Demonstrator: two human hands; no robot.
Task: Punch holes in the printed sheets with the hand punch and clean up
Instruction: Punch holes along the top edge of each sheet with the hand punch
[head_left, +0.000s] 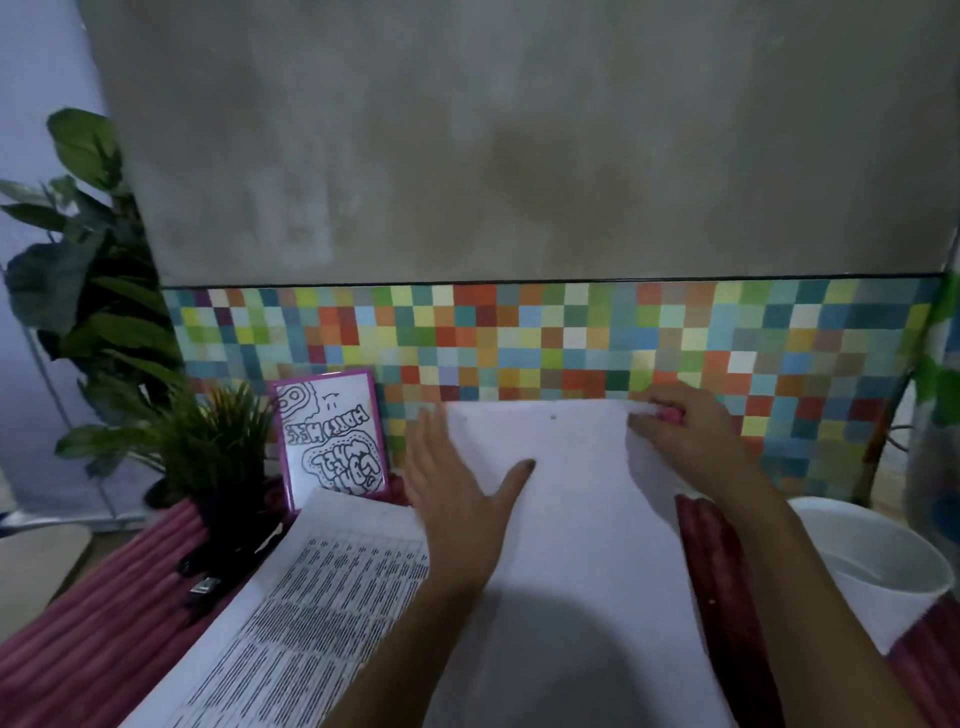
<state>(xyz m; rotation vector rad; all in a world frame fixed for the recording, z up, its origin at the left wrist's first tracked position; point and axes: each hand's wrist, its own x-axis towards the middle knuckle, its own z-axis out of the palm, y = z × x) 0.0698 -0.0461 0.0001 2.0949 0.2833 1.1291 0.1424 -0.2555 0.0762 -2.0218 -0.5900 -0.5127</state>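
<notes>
— What sort of place was it?
— A home corner: leafy houseplants (88, 291), a framed doodle (332, 434), a colourful mosaic wall strip (545, 338), and a pink-ribbed cloth (104, 623) over the worktop

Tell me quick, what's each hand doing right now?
Left hand: open, flat on the blank sheet.
Right hand: closed on a pink punch at the sheet's far edge.

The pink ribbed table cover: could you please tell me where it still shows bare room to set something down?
Bare pink ribbed table cover lies at the near left, between the small potted green plant and the printed sheet of tables. A narrow strip runs between the blank white sheet and the white bucket. The centre is crowded with paper and both hands.
</notes>
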